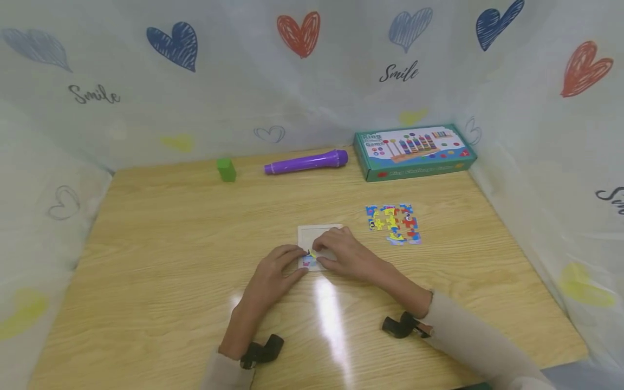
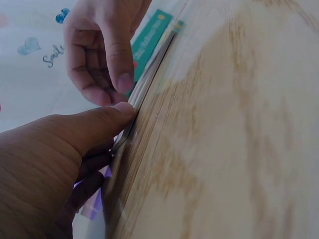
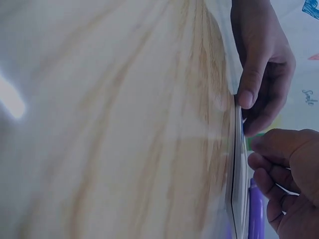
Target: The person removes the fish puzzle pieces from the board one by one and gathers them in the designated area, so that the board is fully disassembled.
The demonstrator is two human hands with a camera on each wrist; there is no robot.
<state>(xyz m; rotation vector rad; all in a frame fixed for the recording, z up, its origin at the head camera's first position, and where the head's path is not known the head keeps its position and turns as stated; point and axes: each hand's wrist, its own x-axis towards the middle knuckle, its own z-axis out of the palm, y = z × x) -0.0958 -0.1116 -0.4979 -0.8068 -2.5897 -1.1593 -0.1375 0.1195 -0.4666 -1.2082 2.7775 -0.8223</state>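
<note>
A square, light wooden puzzle tray [image 1: 319,230] lies on the table in front of me, with a few joined jigsaw pieces [image 1: 309,262] in its near left corner. My left hand [image 1: 273,273] grips the tray's left side, thumb at the near corner and index fingertip by the pieces. Over the tray my right hand [image 1: 343,253] has its fingers bent, and a small yellow puzzle piece [image 1: 313,253] shows between thumb and fingertips. In the right wrist view the right hand [image 3: 294,174] hides whatever its fingertips pinch. Loose puzzle pieces [image 1: 391,221] lie right of the tray.
Along the back stand a green block [image 1: 226,170], a purple toy microphone [image 1: 307,162] and a ring game box [image 1: 414,153]. White curtains with printed hearts [image 1: 299,34] enclose the wooden table [image 1: 161,244] at the back and sides.
</note>
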